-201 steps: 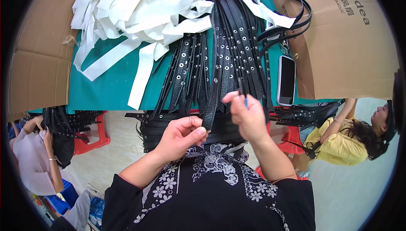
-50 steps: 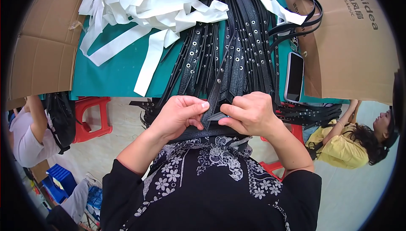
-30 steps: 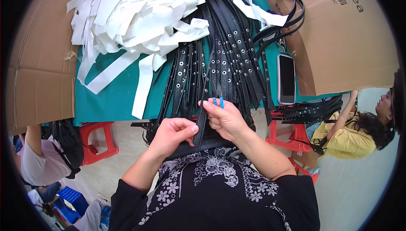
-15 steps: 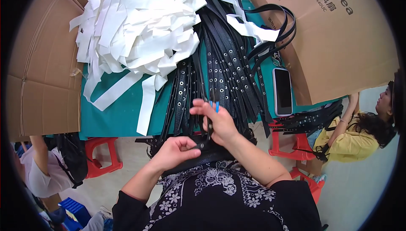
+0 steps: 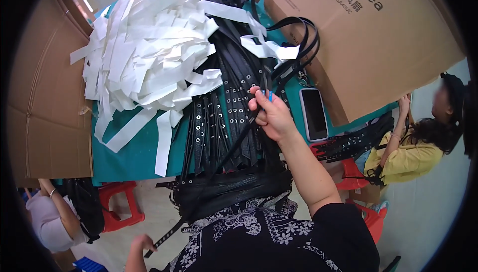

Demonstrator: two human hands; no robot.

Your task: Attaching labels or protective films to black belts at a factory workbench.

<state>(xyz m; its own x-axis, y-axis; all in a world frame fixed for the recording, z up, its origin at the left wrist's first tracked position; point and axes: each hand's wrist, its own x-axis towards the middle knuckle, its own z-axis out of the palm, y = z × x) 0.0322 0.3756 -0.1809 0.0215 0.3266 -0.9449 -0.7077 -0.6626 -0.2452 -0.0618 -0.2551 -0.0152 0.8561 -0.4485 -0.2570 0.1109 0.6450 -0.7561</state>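
Observation:
A long black strap (image 5: 206, 180) with metal eyelets runs slantwise from my right hand down to my left. My left hand (image 5: 143, 243), low at the left, has its fingers closed on the strap's eyelet end. My right hand (image 5: 275, 115) is raised over the strap pile, thumb and fingers closed around a small tool with blue parts (image 5: 267, 94) and dark tips pointing up; its exact kind is hard to make out. Beneath lie many black eyelet straps (image 5: 234, 105) on the green table (image 5: 119, 165), and more black straps (image 5: 229, 190) rest across my lap.
White fabric strips (image 5: 144, 48) are heaped at the left. A phone (image 5: 313, 114) lies to the right, beside a large cardboard box (image 5: 358, 48). Another carton (image 5: 47, 88) stands at the left edge. Co-workers sit on both sides near red stools (image 5: 122, 205).
My left hand has swung down and left, drawing the strap out long. My right hand has moved up and slightly right with the blue tool. The view has shifted a little.

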